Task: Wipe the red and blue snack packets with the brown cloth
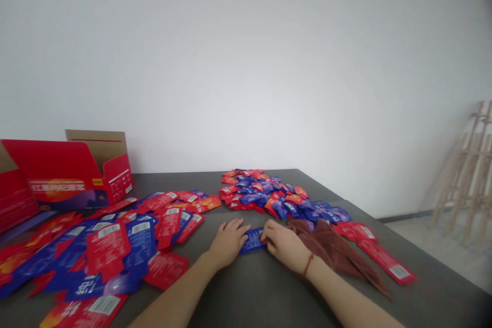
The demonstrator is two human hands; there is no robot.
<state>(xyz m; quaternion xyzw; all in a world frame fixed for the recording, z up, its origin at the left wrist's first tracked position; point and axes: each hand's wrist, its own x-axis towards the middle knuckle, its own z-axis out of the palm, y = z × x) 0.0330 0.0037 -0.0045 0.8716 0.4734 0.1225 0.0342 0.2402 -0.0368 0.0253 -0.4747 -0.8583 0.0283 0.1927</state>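
A blue printed packet lies on the dark table between my hands. My left hand rests flat at its left end, fingers stretched out, with the thumb touching the packet's edge. At the other end my right hand has its fingers curled and pinched on the packet's edge. A brown cloth lies crumpled beside and partly behind my right hand. Beyond the hands is a heap of small red and blue sachets. The right hand hides part of the packet.
Larger red and blue packets are spread over the left side. An open red carton stands at the back left. Red packets lie along the right edge of the table. A wooden rack leans at the far right.
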